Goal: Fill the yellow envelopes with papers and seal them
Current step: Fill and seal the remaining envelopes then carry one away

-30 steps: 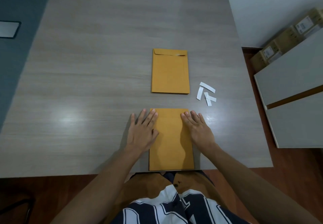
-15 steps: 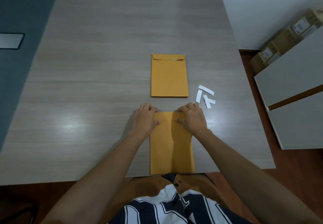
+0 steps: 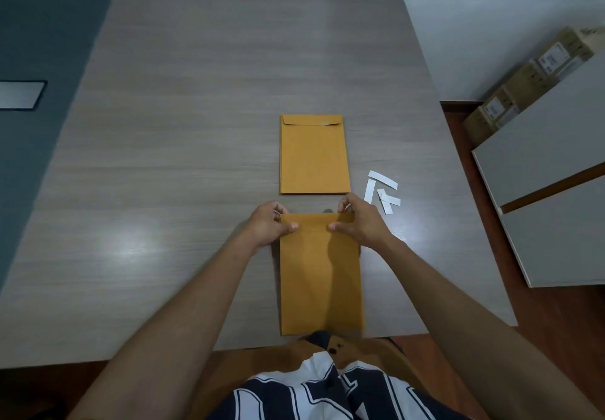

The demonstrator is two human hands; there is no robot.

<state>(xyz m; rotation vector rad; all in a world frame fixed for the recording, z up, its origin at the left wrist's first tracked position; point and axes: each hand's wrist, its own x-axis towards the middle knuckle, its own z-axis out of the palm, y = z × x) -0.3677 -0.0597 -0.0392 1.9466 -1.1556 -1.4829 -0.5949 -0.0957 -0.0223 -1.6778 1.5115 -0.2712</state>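
A yellow envelope [image 3: 320, 282] lies lengthwise on the table's near edge, in front of me. My left hand [image 3: 270, 223] pinches its top left corner, thumb on top and fingers curled behind the edge. My right hand [image 3: 357, 223] pinches the top right corner the same way. A second yellow envelope [image 3: 314, 157] lies flat just beyond, its flap folded down at the far end. No loose papers show.
Several white paper strips [image 3: 383, 192] lie on the grey wooden table [image 3: 196, 124] right of the envelopes. A white cabinet [image 3: 550, 170] and cardboard boxes [image 3: 530, 82] stand to the right, off the table.
My hands went from lying flat on the near envelope to pinching its top corners. The camera view shifted slightly.
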